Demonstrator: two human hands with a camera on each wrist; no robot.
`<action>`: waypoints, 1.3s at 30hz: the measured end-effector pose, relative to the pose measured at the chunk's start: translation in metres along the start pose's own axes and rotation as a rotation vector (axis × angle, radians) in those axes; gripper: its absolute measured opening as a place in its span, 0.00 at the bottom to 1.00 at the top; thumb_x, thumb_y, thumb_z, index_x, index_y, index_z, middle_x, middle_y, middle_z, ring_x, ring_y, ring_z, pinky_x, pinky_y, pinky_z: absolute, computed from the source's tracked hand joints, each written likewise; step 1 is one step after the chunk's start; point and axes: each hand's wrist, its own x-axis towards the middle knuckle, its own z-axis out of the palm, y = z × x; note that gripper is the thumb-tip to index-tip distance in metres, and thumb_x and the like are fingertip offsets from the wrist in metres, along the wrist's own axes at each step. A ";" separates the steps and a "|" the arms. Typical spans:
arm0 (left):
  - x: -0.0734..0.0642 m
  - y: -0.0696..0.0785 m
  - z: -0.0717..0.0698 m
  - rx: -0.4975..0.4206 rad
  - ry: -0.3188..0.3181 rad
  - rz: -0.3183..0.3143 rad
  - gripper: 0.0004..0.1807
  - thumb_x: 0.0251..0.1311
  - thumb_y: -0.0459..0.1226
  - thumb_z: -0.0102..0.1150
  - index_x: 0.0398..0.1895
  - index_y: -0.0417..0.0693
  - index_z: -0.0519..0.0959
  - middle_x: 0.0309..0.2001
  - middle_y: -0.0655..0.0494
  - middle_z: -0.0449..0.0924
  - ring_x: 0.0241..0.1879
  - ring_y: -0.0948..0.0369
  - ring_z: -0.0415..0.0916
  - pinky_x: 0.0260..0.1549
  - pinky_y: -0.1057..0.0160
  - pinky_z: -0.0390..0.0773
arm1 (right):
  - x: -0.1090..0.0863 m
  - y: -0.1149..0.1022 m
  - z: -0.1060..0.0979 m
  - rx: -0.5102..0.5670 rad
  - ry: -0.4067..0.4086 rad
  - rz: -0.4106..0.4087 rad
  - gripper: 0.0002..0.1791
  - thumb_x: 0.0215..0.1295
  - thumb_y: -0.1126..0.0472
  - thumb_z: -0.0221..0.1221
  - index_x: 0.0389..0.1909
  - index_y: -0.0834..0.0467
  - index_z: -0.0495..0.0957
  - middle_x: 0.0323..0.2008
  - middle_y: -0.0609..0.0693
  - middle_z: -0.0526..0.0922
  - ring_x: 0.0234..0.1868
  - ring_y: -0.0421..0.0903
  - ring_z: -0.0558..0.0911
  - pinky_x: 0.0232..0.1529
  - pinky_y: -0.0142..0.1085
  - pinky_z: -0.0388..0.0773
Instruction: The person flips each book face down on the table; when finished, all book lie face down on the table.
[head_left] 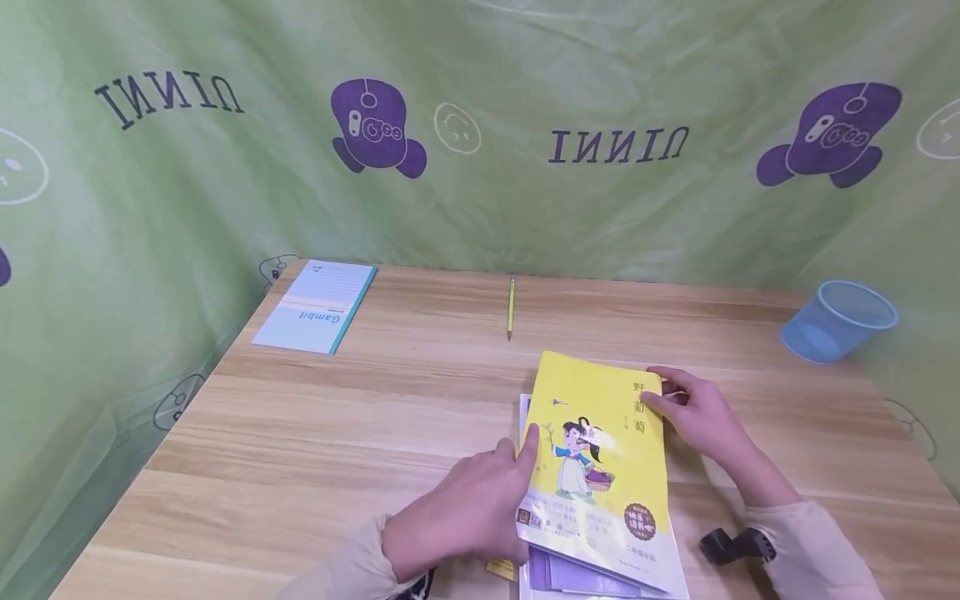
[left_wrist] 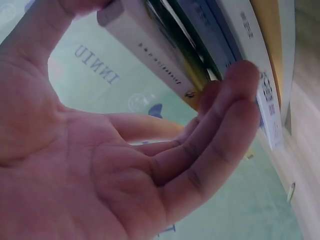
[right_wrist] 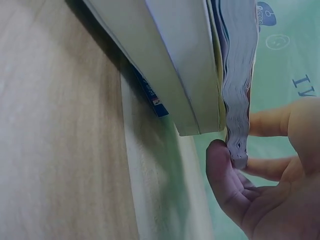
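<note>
A yellow picture-covered book [head_left: 592, 392] lies on top of a stack of books near the front edge, a little askew to those below. My left hand [head_left: 465, 508] grips its left side, thumb on the cover. In the left wrist view the curled fingers [left_wrist: 215, 145] touch the spines of the stacked books [left_wrist: 245, 30]. My right hand [head_left: 701, 417] pinches the yellow book's far right corner. In the right wrist view its wavy page edges [right_wrist: 237, 75] sit between thumb and fingers, beside the thicker books [right_wrist: 192, 65]. A purple cover [head_left: 577, 575] shows beneath the yellow book.
A light blue Gambit notebook [head_left: 307, 300] lies at the table's far left. Behind the stack is a yellow-green pencil [head_left: 512, 308]. At the far right stands a blue pen cup [head_left: 832, 325]. Green printed cloth [head_left: 487, 208] hangs around the wooden table [head_left: 337, 433].
</note>
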 end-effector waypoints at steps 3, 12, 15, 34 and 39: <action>0.000 -0.005 -0.006 -0.051 0.006 -0.014 0.71 0.26 0.42 0.85 0.79 0.39 0.53 0.46 0.51 0.74 0.30 0.64 0.67 0.27 0.70 0.71 | 0.000 0.000 -0.001 0.019 0.028 0.006 0.31 0.70 0.55 0.63 0.67 0.68 0.70 0.48 0.66 0.81 0.43 0.52 0.82 0.35 0.29 0.77; 0.003 -0.014 -0.016 -0.108 0.044 -0.003 0.66 0.29 0.39 0.83 0.78 0.37 0.56 0.49 0.54 0.73 0.33 0.66 0.66 0.29 0.73 0.71 | -0.002 -0.003 -0.009 0.167 0.072 0.045 0.32 0.70 0.55 0.62 0.69 0.68 0.69 0.49 0.66 0.81 0.32 0.32 0.80 0.32 0.30 0.84; 0.003 -0.015 -0.017 -0.129 0.055 -0.002 0.66 0.29 0.38 0.82 0.78 0.38 0.56 0.48 0.55 0.72 0.32 0.66 0.67 0.28 0.73 0.71 | -0.002 -0.004 -0.011 0.240 0.067 0.064 0.33 0.70 0.56 0.62 0.70 0.68 0.67 0.49 0.65 0.80 0.30 0.31 0.81 0.32 0.32 0.86; 0.004 -0.021 -0.022 -0.171 0.106 0.056 0.63 0.32 0.35 0.79 0.78 0.38 0.55 0.47 0.57 0.71 0.32 0.68 0.66 0.26 0.74 0.69 | -0.003 -0.005 -0.022 0.388 0.095 0.073 0.33 0.70 0.57 0.63 0.71 0.66 0.66 0.39 0.42 0.77 0.31 0.34 0.84 0.36 0.32 0.87; 0.004 -0.021 -0.023 -0.168 0.116 0.066 0.63 0.32 0.35 0.79 0.78 0.37 0.56 0.47 0.57 0.71 0.32 0.68 0.66 0.26 0.74 0.69 | -0.004 -0.005 -0.024 0.408 0.110 0.059 0.33 0.70 0.59 0.63 0.70 0.69 0.66 0.37 0.39 0.76 0.29 0.35 0.84 0.34 0.32 0.87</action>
